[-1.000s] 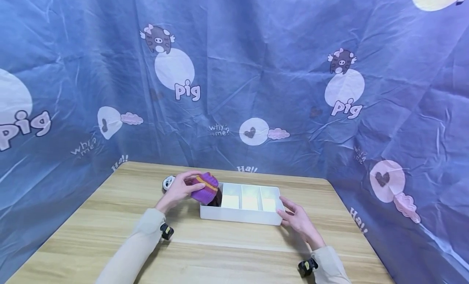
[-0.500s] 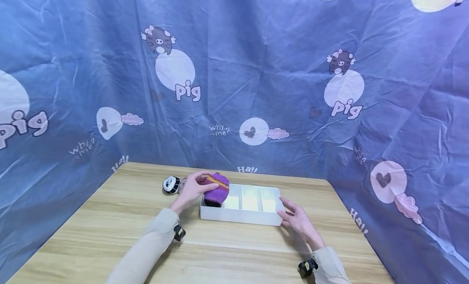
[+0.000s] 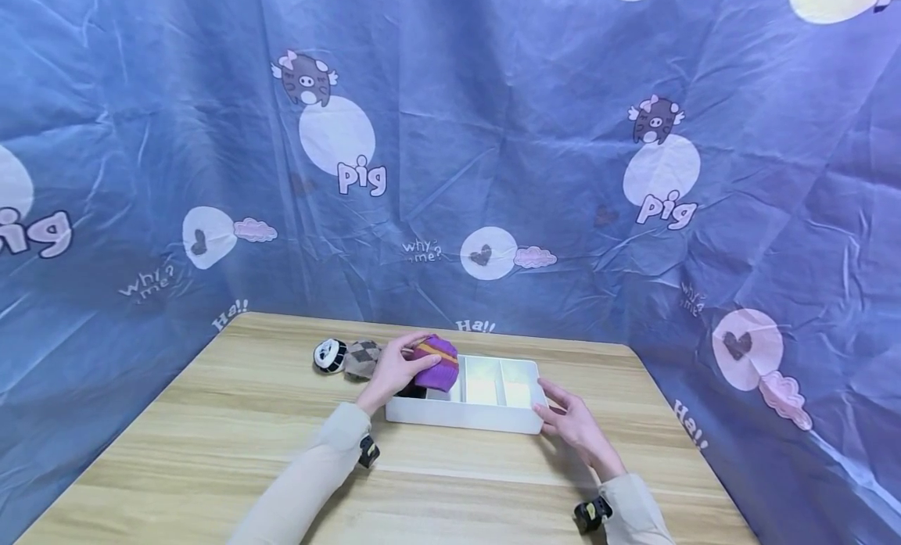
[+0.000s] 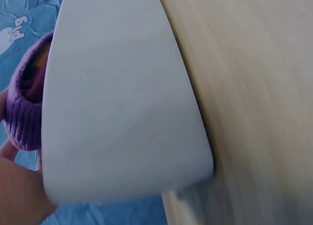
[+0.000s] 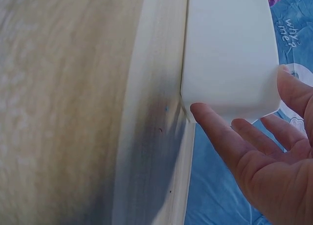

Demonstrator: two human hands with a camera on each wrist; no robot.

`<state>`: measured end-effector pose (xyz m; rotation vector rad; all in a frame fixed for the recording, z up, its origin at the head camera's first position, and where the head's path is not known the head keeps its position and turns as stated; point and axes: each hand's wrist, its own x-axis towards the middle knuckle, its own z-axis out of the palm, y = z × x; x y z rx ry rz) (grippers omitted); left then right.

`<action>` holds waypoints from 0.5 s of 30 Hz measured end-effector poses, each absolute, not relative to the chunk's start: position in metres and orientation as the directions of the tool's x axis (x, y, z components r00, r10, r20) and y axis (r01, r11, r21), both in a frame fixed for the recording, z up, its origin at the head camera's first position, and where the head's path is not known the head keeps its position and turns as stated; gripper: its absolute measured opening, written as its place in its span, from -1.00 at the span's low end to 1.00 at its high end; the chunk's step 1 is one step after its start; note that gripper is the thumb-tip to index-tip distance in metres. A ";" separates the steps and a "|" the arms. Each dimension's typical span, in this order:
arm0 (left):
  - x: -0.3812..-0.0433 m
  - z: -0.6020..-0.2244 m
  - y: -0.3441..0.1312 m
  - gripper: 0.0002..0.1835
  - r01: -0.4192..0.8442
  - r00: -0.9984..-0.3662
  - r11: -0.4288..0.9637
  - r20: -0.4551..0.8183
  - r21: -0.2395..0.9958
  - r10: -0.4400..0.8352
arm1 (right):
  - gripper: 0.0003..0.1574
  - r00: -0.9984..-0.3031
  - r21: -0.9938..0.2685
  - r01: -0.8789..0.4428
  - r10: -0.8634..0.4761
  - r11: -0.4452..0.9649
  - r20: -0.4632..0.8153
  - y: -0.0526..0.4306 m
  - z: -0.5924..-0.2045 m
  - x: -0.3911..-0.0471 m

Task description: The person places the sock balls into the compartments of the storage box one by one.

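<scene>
Above the second compartment from the left of a white divided tray (image 3: 457, 414), our left hand (image 3: 392, 371) holds a rolled purple sock (image 3: 442, 365), its grip narrowed snugly between thumb and fingers. We judge the step in hand to be seating this roll in that compartment; whether its underside touches the tray floor, we cannot tell. Beside it, a dark roll (image 3: 413, 390), mostly hidden, occupies the leftmost compartment. At the tray's right end our right hand (image 3: 572, 424) rests fairly straight fingers against the wall, its grip wide, probably steadying things.

As we read it, the next move calls for lowering the sock between the dividers, then loosening the left grip without dragging the knit. The gray argyle sock (image 3: 362, 360) and the black-and-white sock (image 3: 328, 356), rolled next to each other on the surface (image 3: 450, 490), look like later candidates.

Our purple roll is ribbed knit crossed by an orange band; the left wrist view shows its cuff turned back around darker folds, so it should squeeze easily. The tray seems to be smooth, rigid plastic with rounded corners and thin partitions, standing on pale wood grain.
</scene>
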<state>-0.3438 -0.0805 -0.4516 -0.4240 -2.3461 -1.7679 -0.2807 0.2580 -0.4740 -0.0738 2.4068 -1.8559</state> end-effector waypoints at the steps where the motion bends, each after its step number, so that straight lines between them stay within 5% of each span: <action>1: -0.344 -0.452 -0.078 -0.48 0.321 -0.947 0.260 0.300 0.911 0.116 | -0.21 -0.994 -0.966 0.022 -0.102 0.258 -0.050 0.258 -0.474 -0.281; 15: -0.345 -0.456 -0.054 -0.53 0.273 -0.954 0.411 0.300 0.870 -0.001 | -0.21 -0.994 -0.963 0.023 -0.096 0.267 -0.051 0.259 -0.473 -0.283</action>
